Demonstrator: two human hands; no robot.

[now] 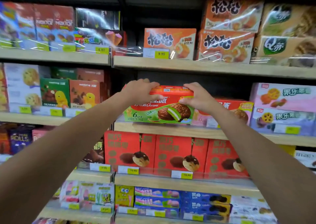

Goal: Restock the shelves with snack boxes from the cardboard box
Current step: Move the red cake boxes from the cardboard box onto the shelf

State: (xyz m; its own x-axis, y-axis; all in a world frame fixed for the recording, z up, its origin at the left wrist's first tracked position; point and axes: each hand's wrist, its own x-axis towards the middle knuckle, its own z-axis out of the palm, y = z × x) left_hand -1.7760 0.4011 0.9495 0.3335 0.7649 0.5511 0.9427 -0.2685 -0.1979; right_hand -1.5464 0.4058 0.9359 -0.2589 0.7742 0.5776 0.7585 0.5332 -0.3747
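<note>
The green-and-red Chocopie box (159,112) stands face-out at the front edge of the middle shelf (171,129), filling the open slot left of a pink Chocopie box (239,111). The left hand (139,91) grips its upper left corner, fingers curled over the top and thumb on the front. The right hand (199,95) grips the upper right corner the same way. Holding both ends likely keeps the long box square and its printed face forward as it goes into the dark gap behind. Whether its base bears fully on the board I cannot tell. The shelving is pale wood with yellow price tags (161,53) along the lips, orange cake boxes (169,42) above and red puff boxes (171,153) below. The cardboard box is out of view.
</note>
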